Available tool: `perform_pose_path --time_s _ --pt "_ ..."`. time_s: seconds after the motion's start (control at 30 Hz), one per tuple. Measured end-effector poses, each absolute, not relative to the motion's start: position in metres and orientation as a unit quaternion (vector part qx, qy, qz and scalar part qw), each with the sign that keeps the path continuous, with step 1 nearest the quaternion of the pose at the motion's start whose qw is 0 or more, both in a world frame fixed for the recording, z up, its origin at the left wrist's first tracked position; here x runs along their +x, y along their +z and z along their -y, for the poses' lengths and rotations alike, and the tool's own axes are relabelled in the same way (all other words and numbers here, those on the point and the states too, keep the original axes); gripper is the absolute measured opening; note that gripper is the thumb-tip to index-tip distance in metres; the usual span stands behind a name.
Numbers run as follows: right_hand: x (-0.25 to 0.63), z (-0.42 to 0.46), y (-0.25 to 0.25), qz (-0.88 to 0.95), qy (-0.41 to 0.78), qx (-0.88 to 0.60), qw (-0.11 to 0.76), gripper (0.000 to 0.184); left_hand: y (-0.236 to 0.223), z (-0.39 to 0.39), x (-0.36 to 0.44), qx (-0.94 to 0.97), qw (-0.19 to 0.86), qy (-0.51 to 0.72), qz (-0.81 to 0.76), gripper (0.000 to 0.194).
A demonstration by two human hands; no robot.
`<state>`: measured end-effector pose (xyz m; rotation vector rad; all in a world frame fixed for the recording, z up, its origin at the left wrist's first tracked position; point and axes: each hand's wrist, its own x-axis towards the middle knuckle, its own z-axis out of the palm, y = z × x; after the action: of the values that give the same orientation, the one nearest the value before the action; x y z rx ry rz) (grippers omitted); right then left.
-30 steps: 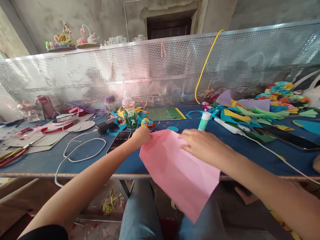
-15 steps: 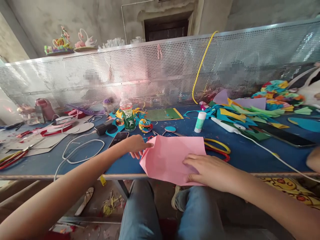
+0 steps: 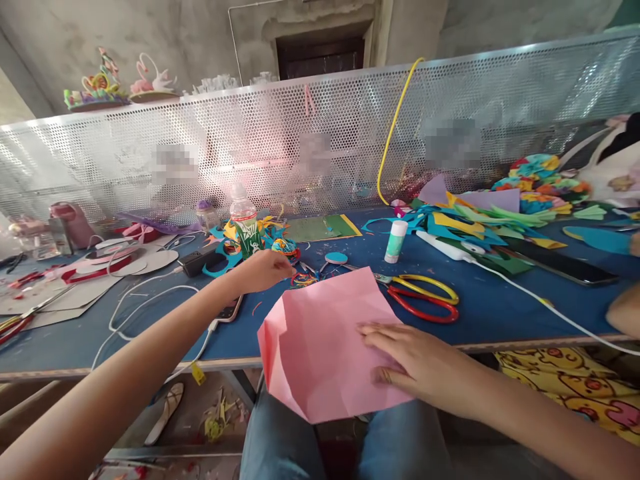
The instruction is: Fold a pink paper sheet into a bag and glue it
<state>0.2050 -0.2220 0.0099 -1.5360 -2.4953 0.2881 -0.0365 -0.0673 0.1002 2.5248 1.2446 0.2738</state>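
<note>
A creased pink paper sheet (image 3: pixel 320 340) lies over the near edge of the blue table (image 3: pixel 500 313) and hangs down onto my lap. My right hand (image 3: pixel 417 363) rests flat on the sheet's right side, fingers stretched out. My left hand (image 3: pixel 263 270) is off the sheet, held above the table just beyond its far left corner. Its fingers are curled together beside a small tangle of coloured strips (image 3: pixel 300 278); whether they hold anything is hidden. Scissors with red and yellow handles (image 3: pixel 425 300) lie to the right of the paper.
A glue stick (image 3: pixel 396 241), a green-labelled bottle (image 3: pixel 245 223) and a green sheet (image 3: pixel 320 229) stand behind. A phone (image 3: pixel 229 311) and white cable (image 3: pixel 150 300) lie under my left arm. Coloured paper cuttings (image 3: pixel 480 223) and a black phone (image 3: pixel 560 263) fill the right. Another person's hand (image 3: pixel 623 310) shows at the right edge.
My left hand let go of the pink sheet's corner and moved up towards the coloured strips. The sheet slid nearer and rotated, its near part hanging lower. My right hand stays flat on it.
</note>
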Motion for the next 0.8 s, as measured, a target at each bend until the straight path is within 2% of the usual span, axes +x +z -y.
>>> perform_pose_path --time_s 0.07,0.2,0.3,0.37,0.43,0.5,0.53,0.6,0.67,0.73,0.8 --pt "0.213 0.214 0.013 0.854 0.142 -0.491 0.101 0.052 0.092 0.061 -0.014 0.903 0.177 0.051 -0.388 0.023" --pt "0.219 0.197 0.025 0.878 0.188 -0.426 0.112 0.036 0.073 0.049 0.035 0.917 0.197 0.012 -0.346 0.041" --pt "0.225 0.190 0.029 0.874 0.151 -0.441 0.140 0.029 0.065 0.048 0.053 0.918 0.211 0.013 -0.336 0.029" --pt "0.235 0.188 0.024 0.824 0.101 -0.513 0.218 0.033 0.064 0.049 0.050 0.911 0.221 0.035 -0.345 0.019" --pt "0.247 0.186 0.013 0.720 0.067 -0.593 0.355 0.053 0.065 0.049 0.038 0.897 0.224 0.074 -0.373 0.014" --pt "0.255 0.182 0.000 0.614 0.097 -0.622 0.476 0.072 0.065 0.048 0.021 0.878 0.215 0.116 -0.413 0.015" --pt "0.257 0.178 -0.005 0.581 0.139 -0.620 0.509 0.078 0.065 0.047 0.013 0.867 0.207 0.135 -0.432 0.016" --pt "0.253 0.166 -0.010 0.559 0.247 -0.604 0.511 0.082 0.063 0.049 -0.002 0.849 0.188 0.165 -0.465 0.018" --pt "0.242 0.151 -0.007 0.584 0.323 -0.582 0.466 0.072 0.059 0.053 -0.014 0.838 0.163 0.187 -0.486 0.019" --pt "0.229 0.138 0.002 0.641 0.342 -0.548 0.415 0.054 0.054 0.061 -0.023 0.838 0.141 0.199 -0.488 0.018" --pt "0.217 0.129 0.011 0.708 0.304 -0.519 0.370 0.044 0.046 0.071 -0.029 0.849 0.128 0.199 -0.472 0.021"
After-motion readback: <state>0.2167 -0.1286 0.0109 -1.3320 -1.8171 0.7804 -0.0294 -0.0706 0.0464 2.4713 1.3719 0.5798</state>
